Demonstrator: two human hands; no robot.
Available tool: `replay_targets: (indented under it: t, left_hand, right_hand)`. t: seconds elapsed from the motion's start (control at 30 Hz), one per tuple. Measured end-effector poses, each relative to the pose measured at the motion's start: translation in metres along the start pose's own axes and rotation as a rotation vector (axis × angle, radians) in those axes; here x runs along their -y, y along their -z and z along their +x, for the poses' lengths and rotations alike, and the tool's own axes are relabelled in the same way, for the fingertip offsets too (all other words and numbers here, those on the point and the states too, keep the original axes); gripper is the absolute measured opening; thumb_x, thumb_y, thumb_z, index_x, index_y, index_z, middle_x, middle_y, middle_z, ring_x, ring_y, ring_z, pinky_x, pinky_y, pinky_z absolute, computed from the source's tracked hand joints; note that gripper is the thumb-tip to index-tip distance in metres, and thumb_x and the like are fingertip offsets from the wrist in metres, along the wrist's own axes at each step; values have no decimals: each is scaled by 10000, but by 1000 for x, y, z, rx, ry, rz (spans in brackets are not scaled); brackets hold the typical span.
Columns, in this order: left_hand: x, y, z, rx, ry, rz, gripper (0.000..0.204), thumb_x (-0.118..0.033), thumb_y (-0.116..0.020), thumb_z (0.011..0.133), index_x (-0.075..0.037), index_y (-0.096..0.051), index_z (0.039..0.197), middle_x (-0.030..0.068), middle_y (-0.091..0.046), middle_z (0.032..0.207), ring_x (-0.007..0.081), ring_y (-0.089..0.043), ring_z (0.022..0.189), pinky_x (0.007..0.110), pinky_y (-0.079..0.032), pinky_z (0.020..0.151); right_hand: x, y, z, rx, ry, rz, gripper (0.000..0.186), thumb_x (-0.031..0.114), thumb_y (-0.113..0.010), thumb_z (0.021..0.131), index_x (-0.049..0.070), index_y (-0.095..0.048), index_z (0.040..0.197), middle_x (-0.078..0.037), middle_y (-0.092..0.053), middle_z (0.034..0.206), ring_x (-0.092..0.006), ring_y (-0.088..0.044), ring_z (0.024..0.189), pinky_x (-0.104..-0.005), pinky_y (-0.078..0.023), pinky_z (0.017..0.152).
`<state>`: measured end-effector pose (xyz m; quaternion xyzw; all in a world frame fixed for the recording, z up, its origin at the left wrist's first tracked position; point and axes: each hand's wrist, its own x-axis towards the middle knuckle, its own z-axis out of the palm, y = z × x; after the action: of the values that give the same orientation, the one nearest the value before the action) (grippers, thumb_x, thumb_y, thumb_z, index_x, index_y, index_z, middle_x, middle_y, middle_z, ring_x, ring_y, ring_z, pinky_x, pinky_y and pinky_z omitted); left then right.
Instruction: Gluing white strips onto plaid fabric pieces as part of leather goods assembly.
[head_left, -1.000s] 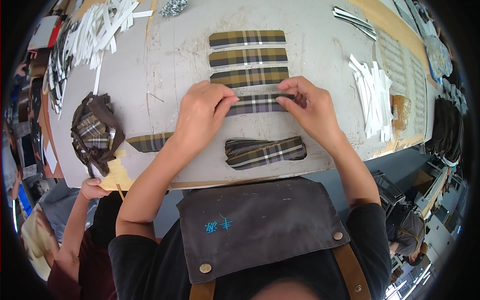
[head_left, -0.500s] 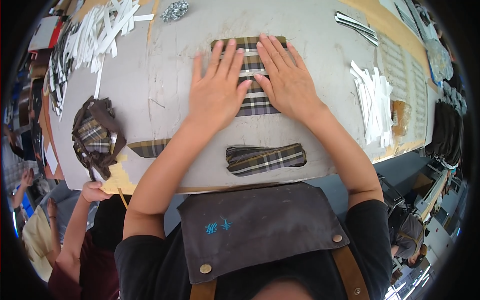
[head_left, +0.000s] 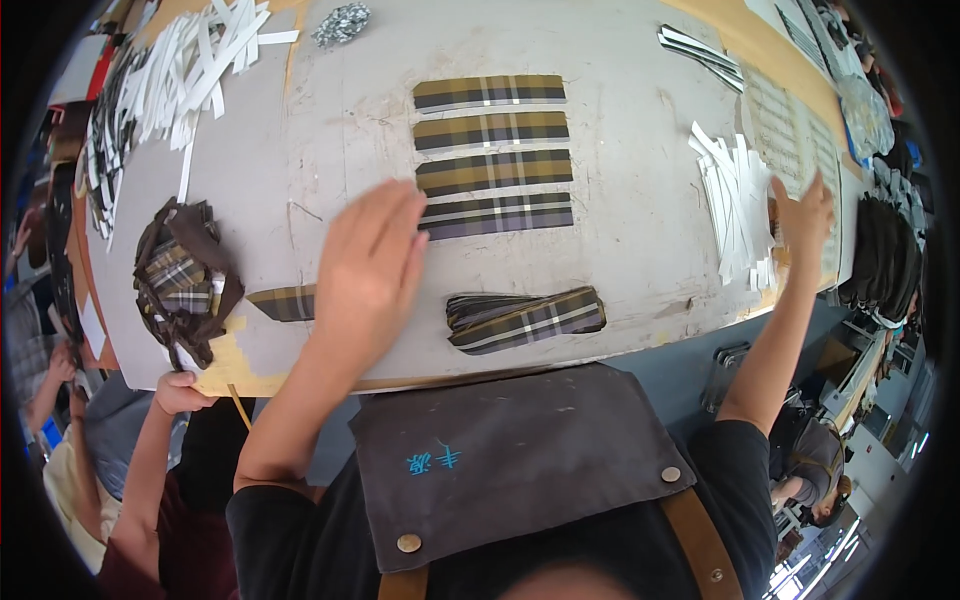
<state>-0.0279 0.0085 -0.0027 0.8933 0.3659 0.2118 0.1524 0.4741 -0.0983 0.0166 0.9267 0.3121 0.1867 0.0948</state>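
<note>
Four plaid cloth strips, in olive, black and white, lie one above another mid-table, the top one (head_left: pixel 490 93) farthest from me. Beside the left end of the lowest strip (head_left: pixel 500 213) is my left hand (head_left: pixel 370 265), slightly blurred, fingers stretched and nothing visible in them. Far to the right, my right hand (head_left: pixel 805 220) is over a brown block that it mostly hides, thumb and fingers apart. It is just beside a pile of white strips (head_left: pixel 733 205). Nearer my body rests a stack of folded plaid pieces (head_left: pixel 525 320). Part of another plaid strip (head_left: pixel 280 303) shows left of my left forearm.
A dark bundle of cloth scraps (head_left: pixel 190 280) sits at the table's left edge, where another person's hand (head_left: pixel 183 393) touches the edge. White strips (head_left: pixel 205 70) heap at the far left. A speckled grey lump (head_left: pixel 341 25) and black-and-white strips (head_left: pixel 700 58) lie farther back.
Both hands have lifted off the plaid strips, uncovering them. My left hand has come back toward me and left; my right hand has swung far right to the brown block.
</note>
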Motion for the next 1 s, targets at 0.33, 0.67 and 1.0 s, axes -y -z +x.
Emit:
replay_targets:
  t: [0.33, 0.67, 1.0]
  left_hand:
    - [-53, -21, -10, 146, -145, -93, 450, -156, -743, 784, 53, -586, 1150, 212, -545, 1263, 370, -501, 1209, 469, -439, 1001]
    - [-62, -35, -11, 197, -89, 26, 592, -368, -690, 837, 51, -555, 1233, 259, -486, 1326, 421, -448, 1238, 554, -374, 1034]
    - [-69, -39, -13, 153, -69, 0, 593, -393, -689, 830, 64, -574, 1190, 277, -501, 1301, 435, -451, 1232, 591, -372, 1017]
  right_hand:
    - [-68, 13, 14, -44, 198, 291, 696, 296, -712, 853, 20, -385, 1402, -297, -494, 1307, -417, -518, 1182, -442, -432, 995]
    - [101, 94, -63, 845, -142, 2747, 633, 172, -706, 848, 63, -419, 1402, -268, -341, 1473, -480, -274, 1386, -668, -287, 1094]
    - [203, 118, -163, 812, 212, 2247, 524, 21, -746, 794, -12, -492, 1251, -104, -609, 1163, -165, -603, 1067, -305, -494, 912]
